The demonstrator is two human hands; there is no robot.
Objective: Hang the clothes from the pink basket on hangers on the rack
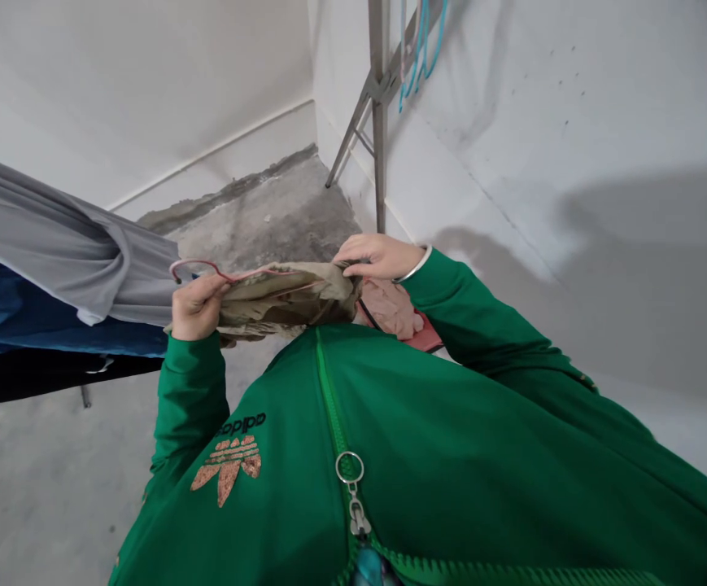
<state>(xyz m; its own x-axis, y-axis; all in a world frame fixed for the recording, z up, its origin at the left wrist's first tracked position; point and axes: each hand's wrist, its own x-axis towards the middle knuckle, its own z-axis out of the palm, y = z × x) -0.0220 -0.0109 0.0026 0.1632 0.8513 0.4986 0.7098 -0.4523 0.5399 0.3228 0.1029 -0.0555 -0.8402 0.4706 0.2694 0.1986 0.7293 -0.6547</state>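
Observation:
A khaki garment (292, 297) hangs in front of my waist, with a pink clothes hanger (203, 264) running along its top. My left hand (195, 308) is closed around the hanger just below its hook, at the garment's left end. At the other end, my right hand (382, 257) pinches the garment's edge between thumb and fingers. The garment is bunched and creased, and which part of it lies over the hanger's arm I cannot tell. Behind my right wrist, a crumpled pink cloth (393, 308) rests low on something red, mostly hidden by my green jacket.
On the left hang a grey cloth (66, 236), a blue cloth (72, 313) and a black one. A metal rack stand (379, 146) is by the corner, near the white walls. Several blue hangers (419, 57) hang at the top. The floor (255, 224) is bare concrete.

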